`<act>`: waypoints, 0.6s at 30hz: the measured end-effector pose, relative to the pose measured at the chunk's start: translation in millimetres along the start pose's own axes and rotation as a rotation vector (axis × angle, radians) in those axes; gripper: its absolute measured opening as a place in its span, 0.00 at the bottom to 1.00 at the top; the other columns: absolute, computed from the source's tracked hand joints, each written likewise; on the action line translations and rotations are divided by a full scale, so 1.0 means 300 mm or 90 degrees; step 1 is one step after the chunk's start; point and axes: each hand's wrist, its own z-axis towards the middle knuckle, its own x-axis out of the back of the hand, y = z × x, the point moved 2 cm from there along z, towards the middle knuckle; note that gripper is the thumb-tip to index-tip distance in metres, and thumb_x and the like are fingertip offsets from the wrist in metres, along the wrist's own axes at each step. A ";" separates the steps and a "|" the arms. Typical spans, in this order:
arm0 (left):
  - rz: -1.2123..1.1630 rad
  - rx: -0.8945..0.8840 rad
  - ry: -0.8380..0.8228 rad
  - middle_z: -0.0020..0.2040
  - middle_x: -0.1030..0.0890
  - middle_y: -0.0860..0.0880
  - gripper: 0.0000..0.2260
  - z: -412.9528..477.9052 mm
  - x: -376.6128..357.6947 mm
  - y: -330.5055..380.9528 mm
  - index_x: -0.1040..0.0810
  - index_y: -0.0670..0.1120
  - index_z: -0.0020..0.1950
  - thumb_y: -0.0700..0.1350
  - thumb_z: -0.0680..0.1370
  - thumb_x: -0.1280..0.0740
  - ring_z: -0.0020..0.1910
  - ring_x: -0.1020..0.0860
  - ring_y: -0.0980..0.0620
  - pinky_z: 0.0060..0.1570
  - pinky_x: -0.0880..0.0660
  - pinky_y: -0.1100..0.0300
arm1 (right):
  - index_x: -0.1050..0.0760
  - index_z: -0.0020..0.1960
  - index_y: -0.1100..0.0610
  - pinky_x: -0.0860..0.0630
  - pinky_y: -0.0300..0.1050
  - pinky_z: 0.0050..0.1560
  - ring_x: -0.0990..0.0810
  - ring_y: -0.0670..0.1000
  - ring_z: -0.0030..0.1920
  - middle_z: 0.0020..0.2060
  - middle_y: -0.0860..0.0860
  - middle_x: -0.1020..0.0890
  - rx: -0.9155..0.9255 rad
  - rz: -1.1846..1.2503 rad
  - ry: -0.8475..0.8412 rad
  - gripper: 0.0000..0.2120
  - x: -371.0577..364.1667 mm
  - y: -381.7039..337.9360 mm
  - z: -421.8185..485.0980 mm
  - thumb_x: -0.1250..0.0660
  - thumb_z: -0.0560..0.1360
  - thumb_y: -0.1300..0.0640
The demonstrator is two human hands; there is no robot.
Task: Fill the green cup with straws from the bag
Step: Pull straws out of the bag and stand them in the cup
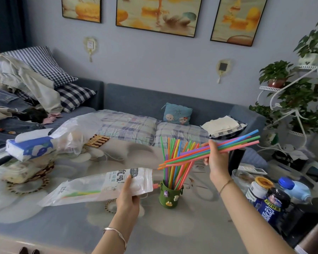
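Note:
The green cup (169, 198), decorated with small figures, stands on the table with several coloured straws (174, 162) upright in it. My left hand (127, 196) grips the clear straw bag (99, 187) near its printed end, just left of the cup; a few straws (81, 194) lie inside the bag. My right hand (215, 158) holds a bundle of straws (233, 146) nearly level above and to the right of the cup, the bundle's lower tips crossing in front of the upright straws.
Bottles and jars (275, 198) crowd the table's right side, with a dark cylinder (236, 160) behind my right hand. A tissue pack (29, 147) and a crumpled plastic bag (75, 132) sit at the left. Beyond the table lies a sofa (154, 125).

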 end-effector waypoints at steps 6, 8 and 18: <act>0.006 0.009 -0.004 0.61 0.21 0.43 0.21 0.030 0.006 -0.019 0.28 0.38 0.66 0.43 0.75 0.32 0.55 0.20 0.43 0.30 0.20 0.58 | 0.25 0.38 0.58 0.23 0.41 0.36 0.21 0.50 0.35 0.34 0.52 0.21 0.083 -0.088 0.004 0.13 0.026 0.023 0.062 0.39 0.78 0.53; 0.000 0.012 -0.014 0.59 0.22 0.43 0.18 0.023 0.002 -0.019 0.27 0.39 0.64 0.42 0.75 0.33 0.52 0.20 0.45 0.27 0.21 0.61 | 0.25 0.41 0.62 0.23 0.34 0.33 0.21 0.47 0.34 0.33 0.51 0.21 0.131 -0.165 -0.021 0.13 0.013 0.044 0.063 0.40 0.78 0.54; -0.002 -0.021 -0.077 0.62 0.21 0.41 0.21 0.092 0.059 -0.013 0.30 0.39 0.67 0.44 0.76 0.33 0.61 0.25 0.30 0.49 0.19 0.49 | 0.21 0.42 0.66 0.19 0.52 0.37 0.18 0.59 0.34 0.33 0.60 0.17 0.133 -0.449 -0.218 0.19 -0.112 0.283 0.071 0.37 0.77 0.50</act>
